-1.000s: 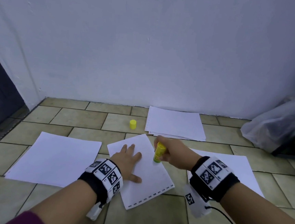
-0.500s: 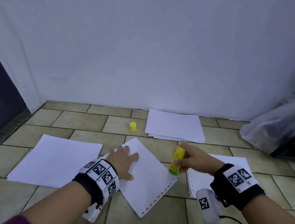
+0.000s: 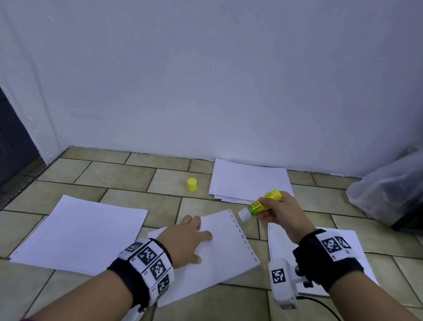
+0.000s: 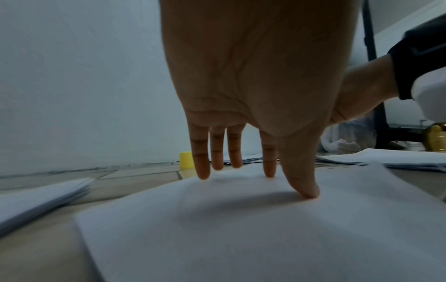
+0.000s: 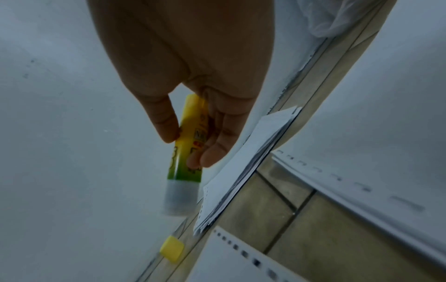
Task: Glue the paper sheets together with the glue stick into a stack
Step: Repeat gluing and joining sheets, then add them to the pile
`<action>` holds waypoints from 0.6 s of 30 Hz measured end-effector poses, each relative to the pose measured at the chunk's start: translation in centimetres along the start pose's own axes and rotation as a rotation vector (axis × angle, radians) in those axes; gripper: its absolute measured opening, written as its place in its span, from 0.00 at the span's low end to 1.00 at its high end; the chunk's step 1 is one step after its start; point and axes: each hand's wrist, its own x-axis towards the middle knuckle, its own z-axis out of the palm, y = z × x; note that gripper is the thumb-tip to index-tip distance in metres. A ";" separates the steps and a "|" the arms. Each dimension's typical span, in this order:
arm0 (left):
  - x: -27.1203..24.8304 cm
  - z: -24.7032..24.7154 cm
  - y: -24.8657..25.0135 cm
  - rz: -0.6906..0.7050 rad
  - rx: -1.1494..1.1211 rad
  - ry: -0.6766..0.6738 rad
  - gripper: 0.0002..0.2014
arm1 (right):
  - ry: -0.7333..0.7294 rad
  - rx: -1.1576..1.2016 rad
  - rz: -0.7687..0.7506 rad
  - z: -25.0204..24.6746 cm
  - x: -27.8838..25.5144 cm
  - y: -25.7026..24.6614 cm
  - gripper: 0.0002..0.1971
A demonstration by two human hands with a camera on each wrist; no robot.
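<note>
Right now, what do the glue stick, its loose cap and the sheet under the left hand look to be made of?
Glue stick: likely smooth plastic, yellow-green printed barrel with a whitish, translucent-looking end.
Cap: apparently the same yellow plastic, plain and matte, standing on the tiled floor.
Sheet: thin white matte paper with a row of punched holes along one edge; it lies flat under the left hand.

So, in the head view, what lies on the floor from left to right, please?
Left paper sheet → left hand on the middle sheet → glue stick in the right hand → right paper pile → plastic bag.
</note>
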 end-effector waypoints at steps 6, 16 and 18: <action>0.4 0.1 -1.2 -0.003 -0.111 -0.058 0.32 | 0.082 -0.392 -0.172 2.4 1.3 0.4 0.14; 0.2 0.3 -1.1 -0.012 -0.154 -0.036 0.34 | -0.112 -0.724 -0.294 7.5 2.6 -0.1 0.14; 0.1 0.2 -1.0 -0.013 -0.160 -0.038 0.33 | -0.155 -0.821 -0.298 7.4 2.5 -0.2 0.14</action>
